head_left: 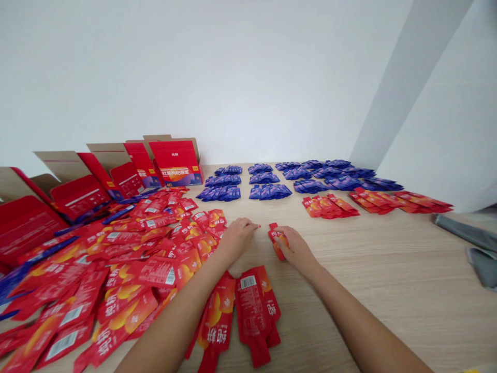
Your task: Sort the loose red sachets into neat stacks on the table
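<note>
My right hand (295, 248) is closed on a red sachet (275, 237) with orange fruit printed on it, held just over the wooden table. To its left is my left hand (237, 237), fingers pinched together and pointing toward that sachet. A tiny red bit shows at the left fingertips; I cannot make out what it is. Beside and under my left forearm spreads a large loose heap of red sachets (128, 280). Nearer to me, between my forearms, lie a few more red sachets (254, 311), some with the barcode side up.
Along the back, blue sachets (269, 191) lie in several bundles in rows. Red bundles (330, 205) lie in front of them at the right. Open red cartons (176, 160) stand at the back left. Something grey (466, 233) lies at the right edge.
</note>
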{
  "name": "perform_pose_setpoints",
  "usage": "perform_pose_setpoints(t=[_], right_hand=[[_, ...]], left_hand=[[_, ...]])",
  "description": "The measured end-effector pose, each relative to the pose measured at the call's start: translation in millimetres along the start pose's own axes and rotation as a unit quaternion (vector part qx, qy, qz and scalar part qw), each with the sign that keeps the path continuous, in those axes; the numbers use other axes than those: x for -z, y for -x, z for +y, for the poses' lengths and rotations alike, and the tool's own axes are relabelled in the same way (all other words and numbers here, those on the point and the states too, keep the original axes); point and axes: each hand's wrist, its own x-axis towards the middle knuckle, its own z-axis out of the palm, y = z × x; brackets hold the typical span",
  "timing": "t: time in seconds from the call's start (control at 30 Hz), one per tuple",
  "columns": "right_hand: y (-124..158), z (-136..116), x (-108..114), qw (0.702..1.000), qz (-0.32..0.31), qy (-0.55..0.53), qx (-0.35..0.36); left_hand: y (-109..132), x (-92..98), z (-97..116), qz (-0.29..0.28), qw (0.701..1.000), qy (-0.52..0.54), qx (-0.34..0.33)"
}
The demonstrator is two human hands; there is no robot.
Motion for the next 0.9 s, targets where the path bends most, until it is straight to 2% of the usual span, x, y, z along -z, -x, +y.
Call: perform_pose_setpoints(t=[0.07, 0.13, 0.27, 0.33, 0.4, 0.43, 0.5, 0.57, 0.63, 0.77, 0.9], right_hand=[[0.2, -9.2, 1.9, 0.997, -0.002, -0.070, -0.013], [1.6, -19.6, 3.3, 0.989, -0.032, -0.140, -0.029], [6.4, -35.6, 3.9, 0.955, -0.145, -0.240, -0.093], [7.8, -39.7, 4.1, 0.943, -0.154, -0.272, -0.114], [7.6, -41.6, 5.1, 0.942, -0.119, -0.285, -0.128], [7.0, -41.8, 5.8, 0.944, -0.093, -0.287, -0.137], [5.5, -40.9, 7.6, 0.949, -0.036, -0.276, -0.151], [4.6, -38.7, 9.0, 0.961, 0.016, -0.236, -0.144], [4.8, -36.1, 9.8, 0.974, 0.040, -0.185, -0.128], [7.0, -33.8, 9.8, 0.983, 0.022, -0.139, -0.118], [5.5, -35.8, 8.9, 0.976, 0.029, -0.191, -0.104]], left_hand=[[-1.3, 12.0, 11.3, 0.070, 0.989, 0.125, 0.031], [-1.2, 21.0, 23.0, 0.118, 0.964, 0.230, 0.069], [-1.3, 23.4, 32.4, 0.155, 0.920, 0.339, 0.121], [-2.7, 19.3, 30.5, 0.164, 0.886, 0.402, 0.162], [-4.1, 13.6, 29.3, 0.134, 0.836, 0.495, 0.195], [-4.2, 10.2, 30.2, 0.099, 0.812, 0.539, 0.203], [-3.2, 2.3, 35.4, -0.004, 0.777, 0.593, 0.212], [-0.5, -6.2, 43.5, -0.116, 0.762, 0.598, 0.218], [2.8, -13.2, 51.0, -0.177, 0.756, 0.589, 0.225], [7.4, -18.5, 55.9, -0.165, 0.763, 0.581, 0.231], [10.5, -21.0, 54.3, -0.177, 0.788, 0.553, 0.204]])
